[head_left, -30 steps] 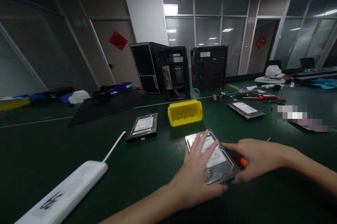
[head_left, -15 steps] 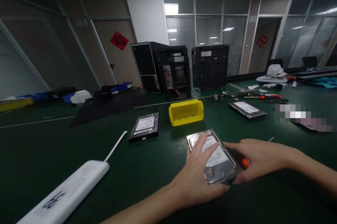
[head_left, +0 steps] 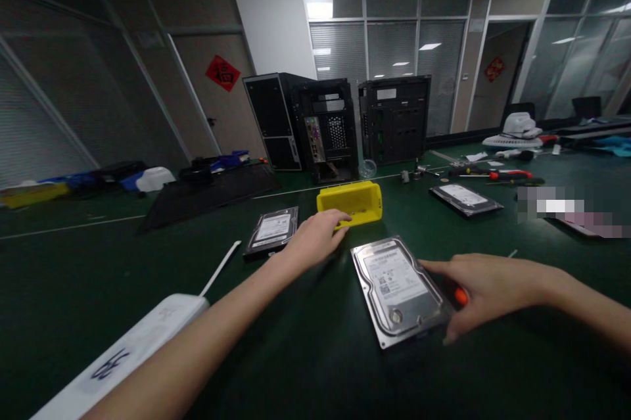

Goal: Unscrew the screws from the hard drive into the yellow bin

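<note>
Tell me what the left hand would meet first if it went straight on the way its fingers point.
The left hand would most likely meet the yellow bin first; its fingertips are at the near rim, though contact is unclear.

Looks like an office doubling as an electronics workshop, judging by glass partitions (head_left: pixel 392 52), computer cases (head_left: pixel 273 108) towards the far edge of the surface (head_left: pixel 276 354), tools (head_left: pixel 513 175) to their right and hard drives (head_left: pixel 401 280) nearer.

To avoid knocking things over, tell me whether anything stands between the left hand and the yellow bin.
Nothing visible does: the left hand is at the yellow bin, its fingertips overlapping the near edge in view.
</note>
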{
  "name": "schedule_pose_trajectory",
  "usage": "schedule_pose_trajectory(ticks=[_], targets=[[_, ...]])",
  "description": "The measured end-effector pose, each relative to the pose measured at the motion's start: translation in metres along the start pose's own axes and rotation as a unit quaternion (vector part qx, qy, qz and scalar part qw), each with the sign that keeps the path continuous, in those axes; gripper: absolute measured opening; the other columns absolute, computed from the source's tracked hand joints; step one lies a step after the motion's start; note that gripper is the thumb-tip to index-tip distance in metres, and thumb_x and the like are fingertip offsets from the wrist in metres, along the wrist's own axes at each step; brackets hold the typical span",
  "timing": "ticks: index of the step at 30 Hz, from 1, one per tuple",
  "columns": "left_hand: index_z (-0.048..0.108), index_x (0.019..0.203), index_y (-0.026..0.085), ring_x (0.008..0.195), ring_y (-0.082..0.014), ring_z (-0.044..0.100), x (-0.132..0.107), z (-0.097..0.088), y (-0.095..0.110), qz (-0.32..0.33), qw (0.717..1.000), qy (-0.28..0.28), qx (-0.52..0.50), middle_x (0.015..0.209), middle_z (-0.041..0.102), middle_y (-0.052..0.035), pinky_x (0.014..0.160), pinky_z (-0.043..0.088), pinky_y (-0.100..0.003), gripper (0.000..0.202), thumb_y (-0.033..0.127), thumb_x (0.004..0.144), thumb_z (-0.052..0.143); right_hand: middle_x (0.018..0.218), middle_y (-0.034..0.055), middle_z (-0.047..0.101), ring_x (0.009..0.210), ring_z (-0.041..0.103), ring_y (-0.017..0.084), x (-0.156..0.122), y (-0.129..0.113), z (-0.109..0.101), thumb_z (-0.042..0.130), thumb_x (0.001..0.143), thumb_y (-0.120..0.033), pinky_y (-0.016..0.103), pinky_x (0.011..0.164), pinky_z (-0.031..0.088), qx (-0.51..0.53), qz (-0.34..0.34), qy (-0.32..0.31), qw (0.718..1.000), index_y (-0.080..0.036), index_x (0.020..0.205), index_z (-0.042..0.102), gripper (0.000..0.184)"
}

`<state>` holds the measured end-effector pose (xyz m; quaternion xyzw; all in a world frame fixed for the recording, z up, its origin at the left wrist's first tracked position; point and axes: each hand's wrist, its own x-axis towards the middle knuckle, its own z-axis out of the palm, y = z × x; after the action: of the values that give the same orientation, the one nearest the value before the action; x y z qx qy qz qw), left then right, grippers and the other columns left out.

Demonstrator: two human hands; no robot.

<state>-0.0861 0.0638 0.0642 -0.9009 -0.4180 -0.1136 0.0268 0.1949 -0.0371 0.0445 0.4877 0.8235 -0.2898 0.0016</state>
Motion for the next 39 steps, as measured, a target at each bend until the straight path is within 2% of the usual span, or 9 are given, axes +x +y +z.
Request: schedule_pose_trajectory(ticks=[4, 9, 15, 18, 21, 26, 31, 39], targets=[[0.06, 0.11, 0.016, 0.102, -0.0213, 0.056, 0.014, 0.017, -0.007, 0.022, 0.999, 0.004, 0.033, 0.112, 0.061, -0.0085, 0.089, 0.043, -0.034, 0.031, 0.021, 0.088, 0.039, 0.114, 0.012, 0.056, 0.098, 0.053, 0.029, 0.0, 0.0, 0.0, 0.063, 0.058, -0.064, 0.041, 0.081, 0.042, -0.006, 0.004, 0.004, 1.0, -0.027, 0.142, 0.024, 0.1], [0.058, 0.11, 0.015, 0.104, -0.0213, 0.055, 0.028, 0.025, -0.003, 0.034, 0.997, 0.029, 0.067, 0.111, 0.06, -0.0094, 0.09, 0.042, -0.033, 0.031, 0.014, 0.087, 0.037, 0.111, 0.012, 0.056, 0.096, 0.054, 0.029, 0.001, -0.002, -0.001, 0.064, 0.057, -0.064, 0.04, 0.08, 0.042, -0.011, -0.001, 0.004, 1.0, -0.026, 0.141, 0.027, 0.1], [0.058, 0.108, 0.011, 0.099, -0.0248, 0.057, 0.039, 0.038, -0.007, 0.008, 0.996, -0.008, 0.087, 0.106, 0.062, -0.0135, 0.086, 0.045, -0.036, 0.028, 0.024, 0.089, 0.041, 0.113, 0.0117, 0.056, 0.097, 0.054, 0.029, 0.0, -0.001, -0.002, 0.064, 0.057, -0.064, 0.041, 0.08, 0.043, -0.004, 0.007, 0.002, 1.0, -0.028, 0.142, 0.025, 0.1], [0.055, 0.114, 0.013, 0.103, -0.0232, 0.058, 0.034, 0.047, -0.009, 0.018, 0.997, -0.02, 0.076, 0.114, 0.06, -0.0129, 0.087, 0.045, -0.034, 0.031, 0.027, 0.09, 0.04, 0.113, 0.0118, 0.056, 0.096, 0.054, 0.029, 0.0, 0.0, -0.002, 0.064, 0.056, -0.065, 0.042, 0.079, 0.043, -0.008, 0.009, 0.004, 1.0, -0.028, 0.142, 0.025, 0.101], [0.05, 0.121, 0.013, 0.113, -0.0237, 0.053, 0.027, 0.054, -0.01, 0.018, 0.998, -0.008, 0.062, 0.126, 0.054, -0.0138, 0.093, 0.043, -0.036, 0.035, 0.027, 0.093, 0.035, 0.113, 0.0124, 0.057, 0.096, 0.054, 0.03, 0.0, 0.0, -0.001, 0.063, 0.057, -0.065, 0.042, 0.079, 0.043, -0.014, 0.011, 0.007, 1.0, -0.026, 0.142, 0.025, 0.101], [0.048, 0.126, 0.014, 0.119, -0.0231, 0.049, 0.016, 0.055, -0.003, 0.013, 0.999, -0.003, 0.045, 0.131, 0.05, -0.013, 0.097, 0.041, -0.039, 0.037, 0.022, 0.093, 0.032, 0.113, 0.0123, 0.056, 0.097, 0.054, 0.029, -0.001, -0.002, -0.002, 0.061, 0.059, -0.066, 0.041, 0.079, 0.042, -0.015, 0.002, 0.0, 1.0, -0.025, 0.142, 0.027, 0.098], [0.047, 0.125, 0.018, 0.116, -0.0224, 0.051, 0.006, 0.051, 0.009, 0.014, 0.999, -0.006, 0.05, 0.13, 0.051, -0.0106, 0.094, 0.042, -0.038, 0.037, 0.014, 0.091, 0.033, 0.112, 0.0118, 0.057, 0.097, 0.054, 0.029, -0.002, -0.004, -0.003, 0.059, 0.058, -0.069, 0.041, 0.08, 0.042, -0.02, -0.002, 0.0, 1.0, -0.025, 0.141, 0.028, 0.099], [0.047, 0.123, 0.015, 0.111, -0.0207, 0.047, 0.009, 0.048, 0.005, 0.036, 0.997, 0.061, 0.039, 0.12, 0.051, -0.0103, 0.097, 0.037, -0.037, 0.034, 0.026, 0.093, 0.034, 0.111, 0.0114, 0.057, 0.096, 0.054, 0.028, -0.002, -0.005, -0.002, 0.058, 0.059, -0.07, 0.04, 0.079, 0.042, -0.021, 0.005, -0.001, 1.0, -0.027, 0.14, 0.03, 0.096]])
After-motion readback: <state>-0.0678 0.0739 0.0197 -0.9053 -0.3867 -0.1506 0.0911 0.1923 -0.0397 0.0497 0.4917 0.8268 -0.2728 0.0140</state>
